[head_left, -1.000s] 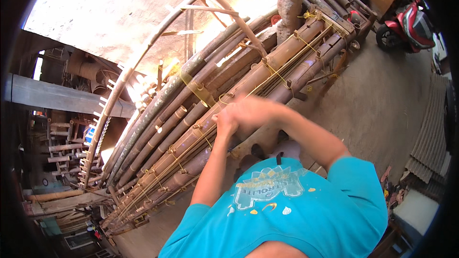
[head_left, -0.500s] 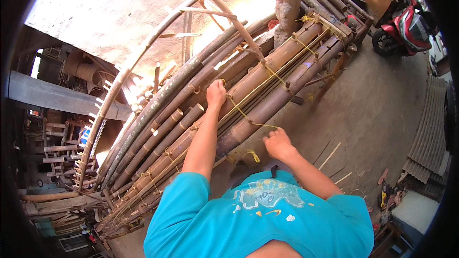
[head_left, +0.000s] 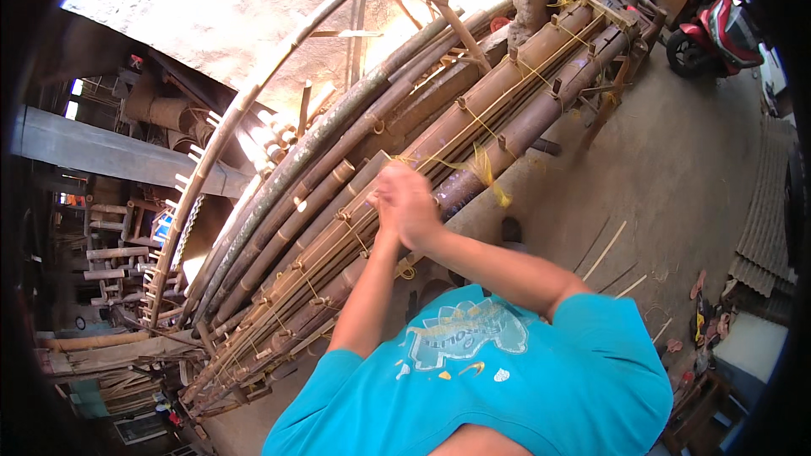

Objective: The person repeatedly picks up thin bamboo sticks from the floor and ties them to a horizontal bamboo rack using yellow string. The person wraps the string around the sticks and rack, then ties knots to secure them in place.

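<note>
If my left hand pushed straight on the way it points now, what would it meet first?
Most likely the right hand, which overlaps the left hand just ahead; beyond both lies a thick bamboo pole. Depth between them is unclear.

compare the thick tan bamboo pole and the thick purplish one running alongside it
The tan pole is light yellowish brown; the purplish pole is darker. The tan pole lies on the far side, the purplish pole nearer the turquoise shirt. Both look long and run on the same slant.
</note>
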Tool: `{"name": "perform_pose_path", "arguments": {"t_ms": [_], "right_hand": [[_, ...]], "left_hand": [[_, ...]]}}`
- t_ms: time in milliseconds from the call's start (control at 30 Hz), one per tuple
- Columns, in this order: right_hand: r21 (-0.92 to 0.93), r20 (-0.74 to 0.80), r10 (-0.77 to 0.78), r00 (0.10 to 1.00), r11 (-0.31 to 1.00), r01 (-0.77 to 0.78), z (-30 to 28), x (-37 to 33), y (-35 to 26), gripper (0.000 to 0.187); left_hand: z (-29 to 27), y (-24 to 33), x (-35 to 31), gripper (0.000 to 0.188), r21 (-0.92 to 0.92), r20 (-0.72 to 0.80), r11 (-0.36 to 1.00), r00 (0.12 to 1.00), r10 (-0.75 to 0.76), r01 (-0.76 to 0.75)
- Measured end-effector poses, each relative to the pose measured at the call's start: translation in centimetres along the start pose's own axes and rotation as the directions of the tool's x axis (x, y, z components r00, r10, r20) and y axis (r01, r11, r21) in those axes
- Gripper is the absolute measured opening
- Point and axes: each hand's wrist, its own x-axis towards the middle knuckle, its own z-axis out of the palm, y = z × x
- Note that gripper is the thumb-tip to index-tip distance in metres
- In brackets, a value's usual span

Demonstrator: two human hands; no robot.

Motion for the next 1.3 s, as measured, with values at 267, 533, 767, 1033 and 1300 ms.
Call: {"name": "perform_pose_path", "arguments": {"t_ms": [267,533,767,1033,1300], "right_hand": [[-0.871,0.237,0.337,0.911,-0.342,0.353,-5.3,13.8,0.6,0.051],[-0.757,0.653,0.536,0.536,0.452,0.471,-12.3,-2.0,-3.7,0.045],[-0.877,0.459,0.44,0.772,0.363,0.314,-12.9,-3.8,-0.4,0.04],[-0.834,0.549,0.219,0.806,0.092,0.544,-8.5,-9.8,4.4,0.021],[0.551,-0.197,0.52,0.831,0.76,-0.345,-2.7,-12.1,14.4,0.019]], "left_hand": [[-1.9,4.6,0.0,0.029,-0.005,0.054,0.996,0.995,-0.086,0.087],[-2.6,5.0,0.0,0.025,0.082,0.093,0.977,0.974,-0.205,0.197],[-5.2,6.9,9.8,0.026,-0.61,-0.083,0.787,0.98,-0.179,0.093],[-3.3,-4.4,10.7,0.032,0.041,-0.063,0.994,0.993,-0.095,0.098],[-15.1,-10.4,-7.5,0.027,0.105,0.372,0.987,0.916,-0.152,0.121]]}}
